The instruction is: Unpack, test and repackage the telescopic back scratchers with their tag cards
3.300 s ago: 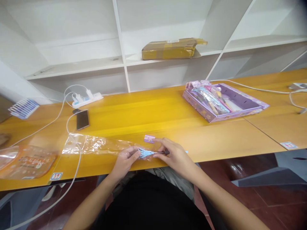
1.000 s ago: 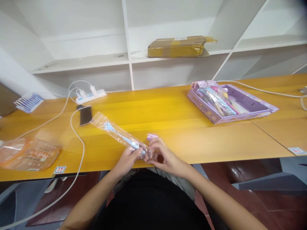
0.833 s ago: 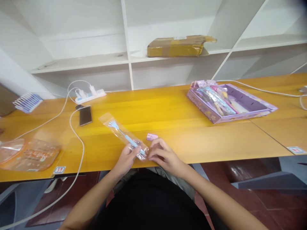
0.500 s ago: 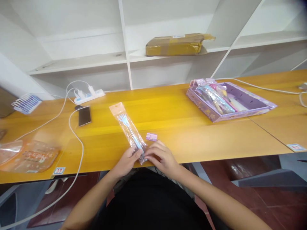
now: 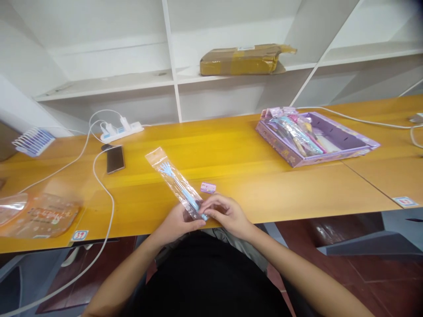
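Scratcher and sleeve are now lining up almost end to end! The light-blue, hand-headed scratcher with a shiny metal rod [image 5: 189, 197] is lying along the inside of a long, narrow, clear plastic sleeve [image 5: 154, 155], above the wooden yellow-brown table [image 5: 224, 147]. Its splayed head is sitting near the sleeve's far, flat end, so the sliding-in is looking mostly done. What seems to be remaining is the near end: a bit of blue handle is peeking out by the fingertips, and whether the opening is closing over it I cannot tell.

The left hand [image 5: 180, 223] is cupping the sleeve's lower end, fingers curling behind and thumb stretching below; how firmly it is gripping, I cannot tell. The right hand [image 5: 228, 216] is pinching the same end, thumb and forefinger coming together on the plastic. The two hands are nearly meeting.

And what a change from the earliest frame, where the blue head was only reaching the left fingers and the sleeve was stretching flat to the left! Since the last frame, the far end is leaning further left and the left thumb is no longer lying across the handle. The small pink-and-purple card [image 5: 208, 188] is staying just beyond the right hand.
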`<action>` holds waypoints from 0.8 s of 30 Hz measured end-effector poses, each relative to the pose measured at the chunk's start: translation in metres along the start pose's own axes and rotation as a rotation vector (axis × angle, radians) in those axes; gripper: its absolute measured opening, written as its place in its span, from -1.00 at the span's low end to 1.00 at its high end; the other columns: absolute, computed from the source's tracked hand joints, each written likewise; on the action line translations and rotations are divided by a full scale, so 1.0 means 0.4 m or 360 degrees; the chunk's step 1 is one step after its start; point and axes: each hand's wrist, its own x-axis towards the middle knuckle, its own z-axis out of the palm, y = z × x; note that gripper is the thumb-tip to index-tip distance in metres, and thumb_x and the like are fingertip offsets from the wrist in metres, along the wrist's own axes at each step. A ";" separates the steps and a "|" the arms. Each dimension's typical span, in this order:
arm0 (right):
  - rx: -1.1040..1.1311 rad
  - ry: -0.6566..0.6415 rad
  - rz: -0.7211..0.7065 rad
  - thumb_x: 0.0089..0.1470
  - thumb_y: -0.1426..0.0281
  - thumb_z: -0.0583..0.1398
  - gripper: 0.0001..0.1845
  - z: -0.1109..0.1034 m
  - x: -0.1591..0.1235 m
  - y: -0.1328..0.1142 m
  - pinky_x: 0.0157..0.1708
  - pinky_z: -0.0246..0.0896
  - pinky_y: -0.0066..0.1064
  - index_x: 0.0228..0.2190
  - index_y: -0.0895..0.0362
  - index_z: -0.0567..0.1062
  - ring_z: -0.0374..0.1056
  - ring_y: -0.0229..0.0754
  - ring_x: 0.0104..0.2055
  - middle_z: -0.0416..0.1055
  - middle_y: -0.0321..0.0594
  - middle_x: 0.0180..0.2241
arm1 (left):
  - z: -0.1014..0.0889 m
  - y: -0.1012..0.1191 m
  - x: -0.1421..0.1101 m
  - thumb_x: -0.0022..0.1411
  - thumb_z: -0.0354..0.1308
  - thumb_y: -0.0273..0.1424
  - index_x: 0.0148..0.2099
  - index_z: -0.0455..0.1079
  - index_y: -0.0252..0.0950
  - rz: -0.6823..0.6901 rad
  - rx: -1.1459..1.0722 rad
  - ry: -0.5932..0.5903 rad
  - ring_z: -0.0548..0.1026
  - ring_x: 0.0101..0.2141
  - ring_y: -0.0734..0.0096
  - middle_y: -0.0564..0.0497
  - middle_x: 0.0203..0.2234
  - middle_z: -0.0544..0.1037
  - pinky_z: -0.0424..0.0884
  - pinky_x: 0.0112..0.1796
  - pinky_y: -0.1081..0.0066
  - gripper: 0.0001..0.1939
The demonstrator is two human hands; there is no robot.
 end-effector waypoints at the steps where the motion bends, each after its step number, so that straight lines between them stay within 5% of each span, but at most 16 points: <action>1: -0.0044 -0.0023 -0.0015 0.32 0.18 0.34 -0.78 -0.002 -0.003 -0.002 -0.02 0.48 -0.17 -0.16 0.07 0.62 0.55 -0.10 -0.11 0.64 -0.15 -0.22 | -0.001 -0.001 -0.001 0.19 0.51 -0.30 0.07 0.46 -0.28 0.0002 0.0002 -0.0011 0.56 -0.01 0.16 -0.08 -0.06 0.60 0.45 0.09 0.18 -0.53; 12: -0.0445 -0.0309 -0.0303 0.52 0.31 0.07 -0.69 -0.014 -0.003 -0.040 0.08 0.35 -0.08 -0.08 -0.01 0.63 0.44 -0.07 -0.03 0.63 -0.17 -0.13 | 0.006 0.006 -0.007 0.13 0.56 -0.32 0.17 0.46 -0.25 0.0063 0.0091 -0.0019 0.54 0.12 0.02 -0.14 0.07 0.60 0.42 0.20 0.06 -0.40; 15: -0.0473 -0.0146 -0.0381 0.47 0.31 0.15 -0.79 -0.009 0.002 -0.031 0.21 0.32 -0.02 0.00 -0.03 0.58 0.40 -0.04 0.12 0.52 -0.12 0.00 | 0.011 0.004 -0.009 0.22 0.49 -0.30 0.24 0.42 -0.24 0.0050 0.0114 0.0038 0.54 0.15 0.02 -0.17 0.14 0.58 0.43 0.19 0.08 -0.40; 20: -0.0520 0.0169 -0.0388 0.33 0.26 0.33 -0.72 -0.001 0.011 -0.002 0.37 0.15 0.09 0.04 -0.05 0.52 0.35 0.02 0.18 0.38 -0.23 -0.29 | 0.016 0.011 -0.009 0.37 0.35 -0.25 0.18 0.45 -0.25 0.0065 0.0219 0.0046 0.56 0.05 0.13 -0.14 0.07 0.59 0.46 0.09 0.21 -0.60; 24: -0.0493 0.0222 -0.0348 0.29 0.22 0.36 -0.70 -0.006 0.012 0.008 0.31 0.22 0.02 0.01 -0.05 0.52 0.38 0.00 0.11 0.37 -0.26 -0.31 | 0.012 0.013 -0.005 0.39 0.32 -0.19 0.09 0.50 -0.29 0.0057 0.0286 0.0040 0.56 -0.10 0.18 -0.11 -0.08 0.61 0.47 -0.04 0.25 -0.66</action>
